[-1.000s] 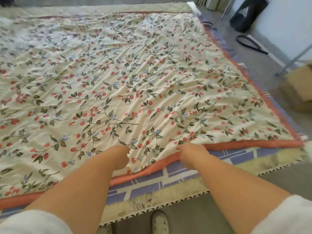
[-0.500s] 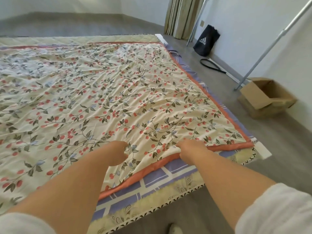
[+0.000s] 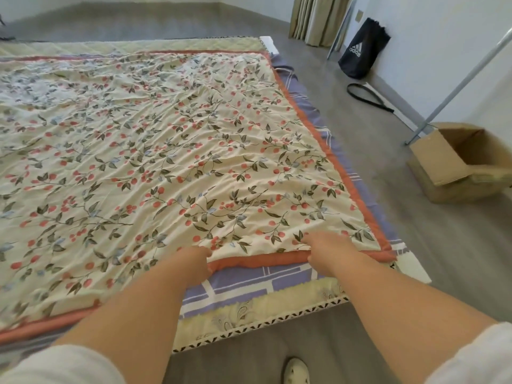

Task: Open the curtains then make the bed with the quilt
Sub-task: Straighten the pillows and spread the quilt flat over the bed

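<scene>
A cream quilt (image 3: 166, 151) printed with red berries and dark leaves, edged in orange-red, lies spread flat over the low bed (image 3: 249, 314). A purple-and-white sheet (image 3: 249, 281) shows beyond its near and right edges. My left hand (image 3: 198, 263) grips the quilt's near border. A short way to the right, my right hand (image 3: 324, 250) holds the same border, close to the near right corner. Beige curtains (image 3: 318, 18) hang bunched together at the far right corner of the room.
An open cardboard box (image 3: 460, 164) sits on the grey floor to the right of the bed, beside a slanted metal pole (image 3: 457, 81). A black bag (image 3: 363, 51) leans on the far wall, with a black strap (image 3: 365, 95) lying nearby. My shoe (image 3: 296, 371) stands at the bed's foot.
The view has lifted and swung right, bringing the box, bag and curtains into sight. Both hands have slid right along the quilt's near border toward the corner, which now lies straighter.
</scene>
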Demonstrator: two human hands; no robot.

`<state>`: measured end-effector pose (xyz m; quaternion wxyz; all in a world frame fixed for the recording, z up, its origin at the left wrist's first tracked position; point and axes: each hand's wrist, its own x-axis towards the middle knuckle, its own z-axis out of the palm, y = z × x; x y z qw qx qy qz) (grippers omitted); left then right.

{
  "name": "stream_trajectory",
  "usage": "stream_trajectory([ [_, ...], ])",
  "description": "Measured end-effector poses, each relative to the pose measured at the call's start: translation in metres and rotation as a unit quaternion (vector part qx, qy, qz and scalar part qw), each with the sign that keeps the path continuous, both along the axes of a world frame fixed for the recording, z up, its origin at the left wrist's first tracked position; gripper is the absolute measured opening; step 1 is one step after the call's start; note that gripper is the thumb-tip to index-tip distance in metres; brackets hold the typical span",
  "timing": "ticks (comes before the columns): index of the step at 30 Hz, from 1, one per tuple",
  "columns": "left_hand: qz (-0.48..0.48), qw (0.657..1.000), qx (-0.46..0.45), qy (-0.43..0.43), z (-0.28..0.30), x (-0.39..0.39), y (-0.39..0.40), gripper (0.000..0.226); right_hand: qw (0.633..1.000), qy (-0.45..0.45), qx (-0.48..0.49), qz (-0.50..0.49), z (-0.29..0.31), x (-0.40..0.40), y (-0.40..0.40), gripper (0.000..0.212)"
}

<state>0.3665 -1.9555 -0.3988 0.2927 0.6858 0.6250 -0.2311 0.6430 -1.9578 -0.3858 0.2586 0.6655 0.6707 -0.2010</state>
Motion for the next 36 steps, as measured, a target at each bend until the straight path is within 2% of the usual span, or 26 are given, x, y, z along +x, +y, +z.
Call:
stream_trajectory([
  [5, -0.004, 1.000, -0.012, 0.010, -0.019, 0.029, -0.005, 0.042, 1.000, -0.019, -0.017, 0.017, -0.022, 0.039, 0.023, 0.063],
  [8, 0.023, 0.999, -0.015, 0.025, -0.042, 0.024, -0.007, 0.050, 0.997, -0.033, -0.037, 0.064, -0.048, 0.029, 0.037, 0.056],
  [13, 0.116, 0.993, 0.008, 0.024, -0.100, 0.025, 0.008, 0.036, 0.993, -0.023, -0.053, 0.106, -0.094, 0.009, 0.054, 0.041],
  [18, 0.146, 0.989, -0.004, 0.024, -0.151, 0.028, 0.017, 0.043, 0.990, 0.007, -0.064, 0.123, -0.137, -0.012, 0.064, 0.035],
  [23, 0.161, 0.987, 0.004, 0.026, -0.193, 0.016, 0.020, 0.064, 0.987, 0.007, -0.085, 0.138, -0.192, -0.024, 0.069, 0.066],
  [26, 0.159, 0.986, 0.017, 0.040, -0.214, 0.013, 0.020, 0.065, 0.985, 0.004, -0.076, 0.156, -0.220, -0.019, 0.074, 0.074],
  [29, 0.196, 0.977, 0.056, 0.062, -0.224, 0.020, 0.029, 0.053, 0.980, 0.032, 0.021, 0.196, -0.237, -0.015, 0.074, 0.065],
  [31, 0.238, 0.966, 0.052, 0.082, -0.225, 0.025, 0.038, 0.050, 0.972, 0.049, 0.060, 0.220, -0.243, -0.015, 0.076, 0.054],
  [34, 0.231, 0.964, -0.016, 0.132, -0.225, 0.042, 0.041, 0.053, 0.971, 0.059, 0.051, 0.225, -0.243, -0.002, 0.085, 0.036],
  [36, 0.188, 0.965, -0.085, 0.159, -0.221, 0.056, 0.033, 0.051, 0.969, 0.054, -0.006, 0.240, -0.240, 0.008, 0.088, 0.031],
])
